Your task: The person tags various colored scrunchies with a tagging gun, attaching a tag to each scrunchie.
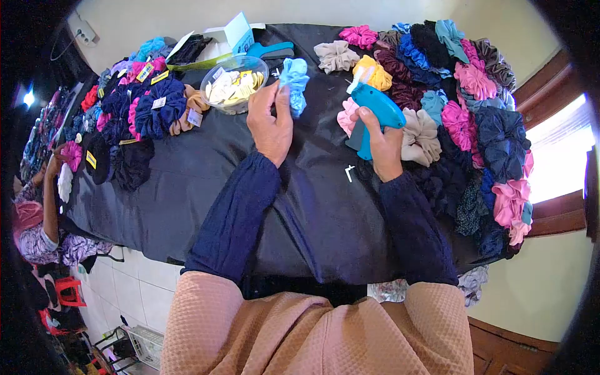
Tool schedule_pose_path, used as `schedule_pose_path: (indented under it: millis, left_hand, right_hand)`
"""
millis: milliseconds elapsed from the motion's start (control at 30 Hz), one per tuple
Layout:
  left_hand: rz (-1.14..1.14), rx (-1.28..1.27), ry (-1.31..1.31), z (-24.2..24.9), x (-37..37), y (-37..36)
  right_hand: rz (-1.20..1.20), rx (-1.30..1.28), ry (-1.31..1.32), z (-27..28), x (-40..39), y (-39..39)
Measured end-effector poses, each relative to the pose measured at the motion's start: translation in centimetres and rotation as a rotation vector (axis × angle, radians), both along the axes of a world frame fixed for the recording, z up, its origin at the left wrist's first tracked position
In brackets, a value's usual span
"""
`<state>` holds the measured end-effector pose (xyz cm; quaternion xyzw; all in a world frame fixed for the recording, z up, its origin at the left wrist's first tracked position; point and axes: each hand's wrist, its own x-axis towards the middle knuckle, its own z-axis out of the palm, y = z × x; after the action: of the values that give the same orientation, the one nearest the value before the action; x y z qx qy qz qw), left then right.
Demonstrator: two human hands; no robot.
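Observation:
My left hand [270, 125] pinches a light blue scrunchie [295, 84] between thumb and fingers, holding it up over the black-covered table [306, 187]. In my right hand [386, 150] is a teal tagging gun [382, 105], its tip pointing up and left toward a yellow scrunchie [378, 75]. A gap separates the gun from the light blue scrunchie. Left of my left hand stands a clear plastic tub [217, 109] filled with white and yellow tags [230, 87]. A small white plastic piece [349, 172] lies on the cloth below the gun.
Loose scrunchies [459, 125] in many colours pile up along the right side. Tagged scrunchies [153, 112] are heaped at the left. Behind the tub are an open box [234, 34] and another teal tool [272, 49]. A person [47, 219] works at the far left.

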<state>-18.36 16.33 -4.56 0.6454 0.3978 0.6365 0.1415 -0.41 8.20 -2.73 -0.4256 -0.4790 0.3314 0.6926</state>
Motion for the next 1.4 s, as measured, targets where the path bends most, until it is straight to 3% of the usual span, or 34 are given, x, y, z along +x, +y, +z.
schedule_pose_path:
  millis: [100, 700, 967, 1233, 1333, 1400]
  left_hand:
    - [-0.003, 0.140, 0.147, 0.3, 0.2, -0.1]
    - [-0.056, -0.012, 0.520, -2.4, -0.1, 0.9]
    - [-0.068, 0.013, 0.512, -2.1, -0.1, 0.8]
    - [0.139, 0.105, 0.282, -0.6, -0.2, 0.5]
    - [0.064, 0.044, 0.144, -0.7, 0.1, 0.5]
    - [0.072, 0.040, 0.204, -0.9, 0.0, 0.5]
  right_hand:
    - [-0.021, 0.011, -0.001, 0.0, -0.1, 0.0]
    - [-0.049, -0.016, -0.126, -0.4, 0.6, -0.1]
    - [-0.075, -0.008, -0.043, -0.2, 0.0, 0.0]
    - [-0.051, 0.004, -0.052, 0.1, -0.1, -0.2]
    - [-0.082, -0.029, -0.104, 0.0, 0.1, -0.2]
    - [-0.074, -0.012, -0.080, 0.0, -0.1, -0.2]
